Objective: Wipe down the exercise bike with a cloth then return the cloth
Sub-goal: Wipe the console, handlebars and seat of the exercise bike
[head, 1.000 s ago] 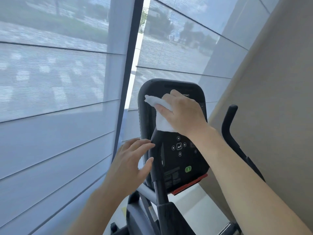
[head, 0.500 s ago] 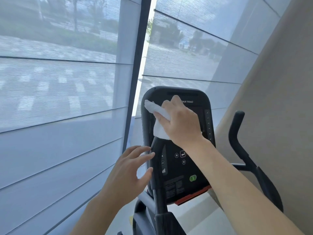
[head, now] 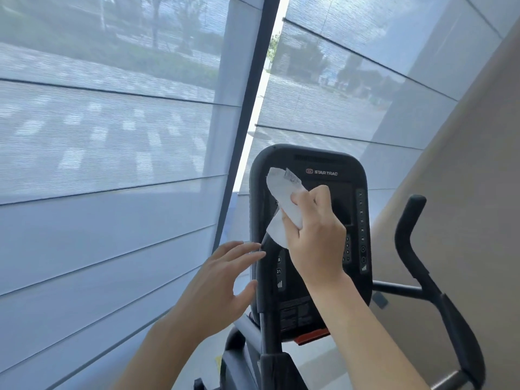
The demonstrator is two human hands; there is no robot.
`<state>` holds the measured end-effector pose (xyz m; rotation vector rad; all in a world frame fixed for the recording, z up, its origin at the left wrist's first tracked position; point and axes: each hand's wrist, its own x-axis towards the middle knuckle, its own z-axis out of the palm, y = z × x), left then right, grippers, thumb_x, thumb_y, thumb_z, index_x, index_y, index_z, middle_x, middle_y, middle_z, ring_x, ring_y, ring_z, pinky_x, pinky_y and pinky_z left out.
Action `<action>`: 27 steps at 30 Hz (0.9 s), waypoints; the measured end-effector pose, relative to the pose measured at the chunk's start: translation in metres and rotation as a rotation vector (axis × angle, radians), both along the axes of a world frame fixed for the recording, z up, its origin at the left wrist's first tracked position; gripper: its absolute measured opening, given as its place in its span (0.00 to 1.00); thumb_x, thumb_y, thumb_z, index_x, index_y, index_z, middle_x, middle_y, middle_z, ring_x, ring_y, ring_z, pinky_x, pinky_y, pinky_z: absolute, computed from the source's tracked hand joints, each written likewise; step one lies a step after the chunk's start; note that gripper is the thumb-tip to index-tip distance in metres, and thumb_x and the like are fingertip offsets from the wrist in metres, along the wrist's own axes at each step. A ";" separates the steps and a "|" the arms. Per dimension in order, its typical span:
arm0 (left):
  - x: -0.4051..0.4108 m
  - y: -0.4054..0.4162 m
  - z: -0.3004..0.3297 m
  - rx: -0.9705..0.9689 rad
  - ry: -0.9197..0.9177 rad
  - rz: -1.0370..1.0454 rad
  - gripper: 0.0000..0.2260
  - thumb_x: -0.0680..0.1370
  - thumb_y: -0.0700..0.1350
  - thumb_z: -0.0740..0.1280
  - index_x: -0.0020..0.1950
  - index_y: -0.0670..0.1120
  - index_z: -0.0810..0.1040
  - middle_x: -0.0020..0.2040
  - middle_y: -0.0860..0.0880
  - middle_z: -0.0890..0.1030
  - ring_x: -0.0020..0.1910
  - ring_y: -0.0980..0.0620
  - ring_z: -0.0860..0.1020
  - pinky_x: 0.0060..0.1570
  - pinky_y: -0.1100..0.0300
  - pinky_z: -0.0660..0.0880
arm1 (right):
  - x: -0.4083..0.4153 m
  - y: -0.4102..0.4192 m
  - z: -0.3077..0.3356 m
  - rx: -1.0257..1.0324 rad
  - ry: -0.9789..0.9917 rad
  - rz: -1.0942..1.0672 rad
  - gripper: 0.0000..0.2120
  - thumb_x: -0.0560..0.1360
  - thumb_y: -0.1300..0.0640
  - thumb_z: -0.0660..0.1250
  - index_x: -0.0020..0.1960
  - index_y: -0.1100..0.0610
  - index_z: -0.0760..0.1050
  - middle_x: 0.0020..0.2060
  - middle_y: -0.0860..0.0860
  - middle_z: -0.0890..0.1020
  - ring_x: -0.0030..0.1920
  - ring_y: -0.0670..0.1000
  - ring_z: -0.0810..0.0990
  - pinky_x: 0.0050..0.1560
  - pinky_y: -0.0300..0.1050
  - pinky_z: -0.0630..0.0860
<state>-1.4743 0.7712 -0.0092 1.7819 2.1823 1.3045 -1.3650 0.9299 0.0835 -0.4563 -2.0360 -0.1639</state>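
- The right hand (head: 315, 240) gripped a white cloth (head: 284, 205), fingers curled round its middle, thumb on the near side.
- The cloth lay in front of the upper left part of the bike's console (head: 332, 164); whether it touched the screen could not be told. Its top end stuck up above the fist, and its lower end hung down toward the left handlebar (head: 266, 277).
- The console was black, with STAR TRAC printed near its top, a column of numbers down its right edge and an orange strip (head: 312, 337) along its bottom.
- The left hand (head: 222, 288) hovered just left of the console, fingers straight and slightly spread, thumb apart, holding nothing. Its fingertips (head: 254, 250) were right at the left handlebar; contact could not be told.
- The right handlebar (head: 416, 249) curved up to the right of the console, clear of both hands.
- Behind the bike, pale window blinds (head: 112, 136) let a street and trees show through, with a dark window post (head: 247, 114) between the panes.
- A beige wall (head: 472, 164) stood at the right.
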 end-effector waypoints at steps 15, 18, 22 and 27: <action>-0.011 -0.016 -0.007 0.025 -0.041 0.019 0.22 0.80 0.45 0.72 0.74 0.57 0.77 0.71 0.68 0.74 0.75 0.63 0.66 0.74 0.63 0.66 | 0.019 0.000 0.031 0.042 -0.108 0.144 0.14 0.78 0.55 0.72 0.63 0.52 0.80 0.49 0.49 0.73 0.38 0.50 0.75 0.36 0.39 0.75; -0.007 -0.016 -0.009 0.013 -0.050 0.021 0.21 0.81 0.46 0.71 0.74 0.57 0.78 0.70 0.68 0.74 0.75 0.64 0.65 0.72 0.74 0.59 | 0.002 -0.001 0.029 0.112 -0.199 0.075 0.12 0.76 0.59 0.77 0.60 0.55 0.85 0.46 0.54 0.76 0.38 0.52 0.77 0.37 0.48 0.81; -0.010 -0.018 -0.014 0.001 -0.061 0.023 0.19 0.81 0.47 0.72 0.72 0.57 0.79 0.69 0.66 0.76 0.73 0.66 0.66 0.68 0.79 0.57 | 0.001 0.001 0.005 0.084 -0.184 0.063 0.15 0.75 0.60 0.78 0.60 0.55 0.85 0.48 0.55 0.76 0.40 0.53 0.77 0.37 0.50 0.82; -0.018 -0.021 -0.014 0.024 -0.064 0.079 0.16 0.81 0.47 0.71 0.69 0.55 0.81 0.67 0.64 0.78 0.71 0.62 0.70 0.69 0.64 0.68 | 0.008 -0.014 -0.038 0.120 -0.362 0.098 0.14 0.76 0.59 0.74 0.61 0.51 0.84 0.47 0.51 0.76 0.39 0.52 0.78 0.36 0.48 0.80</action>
